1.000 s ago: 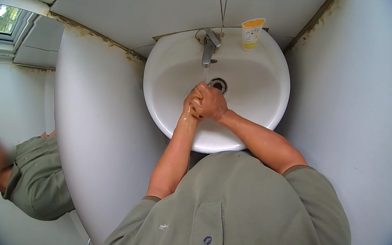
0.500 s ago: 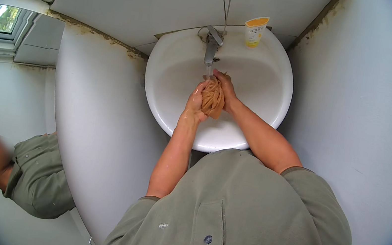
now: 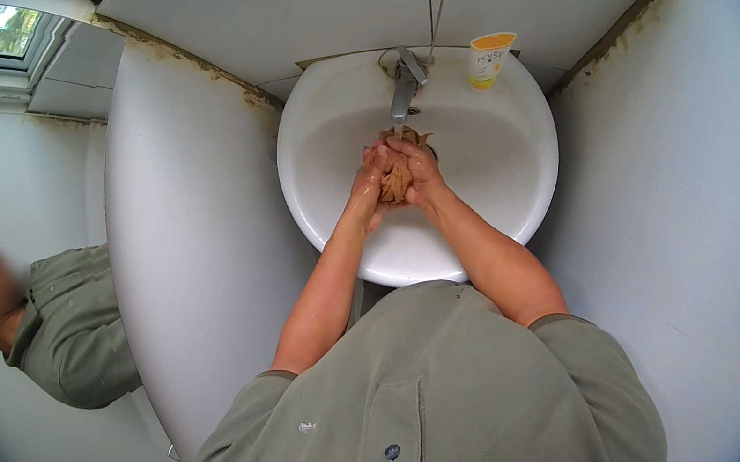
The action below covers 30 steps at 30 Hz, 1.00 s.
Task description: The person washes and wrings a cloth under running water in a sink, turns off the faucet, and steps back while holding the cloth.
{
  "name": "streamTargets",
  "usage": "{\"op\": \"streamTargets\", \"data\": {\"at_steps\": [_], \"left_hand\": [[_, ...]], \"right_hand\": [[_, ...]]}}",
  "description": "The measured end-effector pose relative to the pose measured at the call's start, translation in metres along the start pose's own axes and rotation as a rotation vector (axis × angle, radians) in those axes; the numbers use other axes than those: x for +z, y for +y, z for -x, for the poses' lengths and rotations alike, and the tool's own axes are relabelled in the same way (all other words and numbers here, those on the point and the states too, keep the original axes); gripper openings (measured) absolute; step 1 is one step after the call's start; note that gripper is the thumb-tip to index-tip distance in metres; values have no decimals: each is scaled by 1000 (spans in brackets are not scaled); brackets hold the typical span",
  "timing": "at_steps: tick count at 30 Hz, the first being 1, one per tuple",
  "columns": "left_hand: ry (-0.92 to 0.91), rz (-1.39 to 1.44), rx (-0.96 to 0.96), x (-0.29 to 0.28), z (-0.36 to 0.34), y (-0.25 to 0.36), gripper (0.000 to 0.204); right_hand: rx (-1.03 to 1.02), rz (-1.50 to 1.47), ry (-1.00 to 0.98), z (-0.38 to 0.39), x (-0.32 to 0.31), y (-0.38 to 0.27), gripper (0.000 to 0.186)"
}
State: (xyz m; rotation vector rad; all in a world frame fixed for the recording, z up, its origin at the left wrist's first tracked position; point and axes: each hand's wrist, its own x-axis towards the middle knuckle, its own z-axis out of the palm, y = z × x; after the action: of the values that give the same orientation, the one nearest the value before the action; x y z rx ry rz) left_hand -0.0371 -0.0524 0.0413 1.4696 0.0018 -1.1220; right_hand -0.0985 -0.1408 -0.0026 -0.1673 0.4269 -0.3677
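Note:
Both my hands close around a wet, crumpled brown cloth [image 3: 396, 184] over the white washbasin [image 3: 509, 184]. My left hand [image 3: 368, 179] wraps its left side, and my right hand [image 3: 420, 168] grips it from the right with the thumb on top. Part of the cloth sticks out past my fingers toward the tap. Water runs from the metal tap [image 3: 404, 89] onto the cloth and my fingers. The fingers underneath are mostly hidden.
A yellow and white squeeze tube [image 3: 488, 63] stands on the basin's back rim, right of the tap. Pale walls close in on the right [image 3: 673, 226] and behind the basin. To the left is a mirror [image 3: 28, 174] reflecting a person in a green shirt and dark cap.
The cloth is bunched smaller between my hands, and its hanging lower end is gathered in. My right hand has shifted toward me and over the cloth. The tap still runs.

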Motion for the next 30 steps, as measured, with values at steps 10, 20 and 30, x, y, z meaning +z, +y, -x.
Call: {"op": "streamTargets", "data": {"at_steps": [10, 20, 30], "left_hand": [[-469, -450, -337, -26, -9, -9, 19], [-92, -1291, 180, -17, 3, -36, 32], [-5, -680, 7, -38, 36, -14, 32]], "right_hand": [[249, 709, 149, -2, 8, -19, 12], [-259, 1621, 499, -10, 10, 18, 36], [-263, 1865, 192, 1, 24, -3, 44]]}}
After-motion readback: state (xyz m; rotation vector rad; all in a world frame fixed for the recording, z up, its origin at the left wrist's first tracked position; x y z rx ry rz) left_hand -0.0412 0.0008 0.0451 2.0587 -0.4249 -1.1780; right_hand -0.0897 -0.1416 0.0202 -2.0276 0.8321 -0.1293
